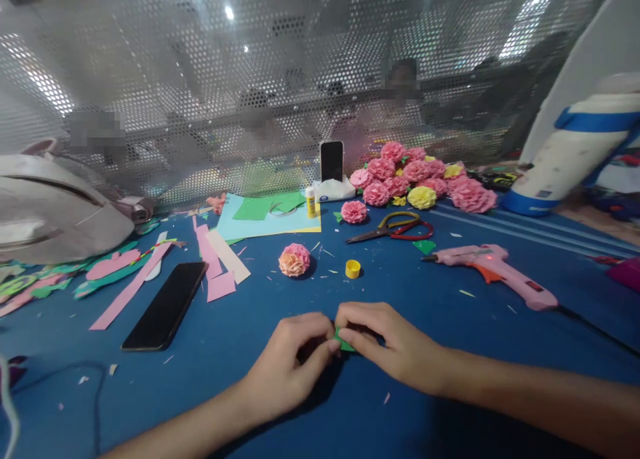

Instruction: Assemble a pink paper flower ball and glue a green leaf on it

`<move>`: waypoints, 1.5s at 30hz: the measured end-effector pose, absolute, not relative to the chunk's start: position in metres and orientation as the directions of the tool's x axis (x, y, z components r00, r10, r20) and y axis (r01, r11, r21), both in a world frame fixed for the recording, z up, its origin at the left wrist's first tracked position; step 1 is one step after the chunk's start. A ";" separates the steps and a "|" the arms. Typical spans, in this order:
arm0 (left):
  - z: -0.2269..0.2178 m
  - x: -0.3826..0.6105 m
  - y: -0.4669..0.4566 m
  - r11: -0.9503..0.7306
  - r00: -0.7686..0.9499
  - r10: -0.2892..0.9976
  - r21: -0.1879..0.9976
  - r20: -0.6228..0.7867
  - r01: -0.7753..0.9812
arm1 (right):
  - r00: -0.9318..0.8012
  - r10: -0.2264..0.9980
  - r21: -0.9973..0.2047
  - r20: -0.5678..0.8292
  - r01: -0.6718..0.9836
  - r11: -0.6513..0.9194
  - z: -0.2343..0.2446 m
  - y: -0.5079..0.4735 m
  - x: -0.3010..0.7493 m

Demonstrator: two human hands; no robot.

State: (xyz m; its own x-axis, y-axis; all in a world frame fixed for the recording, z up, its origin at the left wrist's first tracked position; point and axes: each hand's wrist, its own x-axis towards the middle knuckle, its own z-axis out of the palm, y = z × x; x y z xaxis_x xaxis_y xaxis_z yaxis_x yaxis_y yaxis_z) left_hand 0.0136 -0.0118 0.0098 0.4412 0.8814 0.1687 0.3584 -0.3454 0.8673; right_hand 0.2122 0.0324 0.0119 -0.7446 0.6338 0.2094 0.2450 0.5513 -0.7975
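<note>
Both hands meet low in the middle of the blue table (200, 392). My left hand (290, 365) and my right hand (390, 342) pinch a small green paper piece (343, 342) between their fingertips, just above the tabletop. A finished pink and orange paper flower (295, 259) lies a little beyond the hands, with a small yellow ring cap (353, 269) beside it.
A black phone (165, 305) lies flat at left among pink paper strips (130, 292). A pink glue gun (495, 272) lies at right, scissors (395, 229) behind it. A pile of pink and yellow paper flowers (415, 179), coloured paper sheets (265, 215), a glue bottle (311, 201) and a standing phone (332, 161) line the back.
</note>
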 end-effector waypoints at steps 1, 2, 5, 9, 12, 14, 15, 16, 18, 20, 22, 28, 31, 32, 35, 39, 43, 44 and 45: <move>0.012 0.012 -0.011 -0.370 0.451 0.874 0.848 0.180 0.380 | -0.732 0.648 -0.804 0.212 0.247 0.541 0.013 0.033 0.212; 0.015 0.010 -0.009 -0.395 0.458 0.867 0.830 0.196 0.394 | -0.719 0.661 -0.809 0.215 0.248 0.532 0.014 0.035 0.213; 0.026 -0.005 0.009 -0.484 0.412 0.856 0.762 0.311 0.431 | -0.686 0.696 -0.829 0.212 0.251 0.500 0.016 0.039 0.215; 0.030 -0.035 0.061 -0.414 0.133 0.901 0.730 0.412 0.544 | -0.680 0.718 -0.867 0.147 0.261 0.424 0.018 0.043 0.216; 0.022 -0.047 0.094 -0.331 0.146 0.943 0.776 0.301 0.537 | -0.682 0.725 -0.891 0.099 0.262 0.369 0.021 0.043 0.215; 0.018 -0.046 0.100 -0.314 0.215 0.948 0.804 0.235 0.506 | -0.680 0.729 -0.905 0.081 0.256 0.340 0.023 0.044 0.214; 0.017 -0.044 0.099 -0.318 0.256 0.943 0.813 0.214 0.489 | -0.678 0.731 -0.911 0.075 0.252 0.327 0.025 0.045 0.214; 0.017 -0.041 0.096 -0.327 0.294 0.934 0.820 0.204 0.471 | -0.677 0.733 -0.916 0.069 0.247 0.315 0.026 0.046 0.215; 0.019 -0.037 0.085 -0.360 0.351 0.911 0.829 0.214 0.428 | -0.670 0.739 -0.926 0.066 0.234 0.295 0.029 0.049 0.216; 0.022 -0.035 0.072 -0.396 0.393 0.887 0.841 0.245 0.370 | -0.655 0.751 -0.929 0.082 0.222 0.295 0.032 0.052 0.219; 0.024 -0.034 0.060 -0.419 0.414 0.867 0.854 0.276 0.308 | -0.634 0.765 -0.924 0.112 0.217 0.315 0.037 0.056 0.222; 0.018 -0.024 0.028 -0.433 0.417 0.844 0.888 0.337 0.158 | -0.593 0.775 -0.881 0.218 0.222 0.418 0.064 0.060 0.222; 0.012 -0.016 0.017 -0.419 0.379 0.855 0.902 0.354 0.101 | -0.596 0.743 -0.829 0.304 0.218 0.514 0.078 0.057 0.214; 0.010 -0.014 0.015 -0.407 0.360 0.865 0.908 0.349 0.097 | -0.599 0.732 -0.811 0.325 0.222 0.542 0.081 0.056 0.211; 0.007 -0.011 0.012 -0.370 0.328 0.888 0.924 0.323 0.093 | -0.601 0.721 -0.776 0.344 0.250 0.579 0.085 0.053 0.200; 0.007 -0.012 0.011 -0.354 0.349 0.886 0.932 0.306 0.080 | -0.611 0.716 -0.754 0.337 0.280 0.594 0.078 0.054 0.192; 0.004 -0.013 0.013 -0.337 0.366 0.882 0.940 0.297 0.051 | -0.609 0.717 -0.732 0.339 0.307 0.607 0.070 0.058 0.189; 0.002 -0.013 0.013 -0.334 0.366 0.882 0.941 0.297 0.043 | -0.607 0.717 -0.726 0.343 0.313 0.612 0.069 0.059 0.189; 0.001 -0.013 0.014 -0.333 0.366 0.882 0.942 0.297 0.037 | -0.606 0.716 -0.719 0.348 0.317 0.618 0.068 0.060 0.189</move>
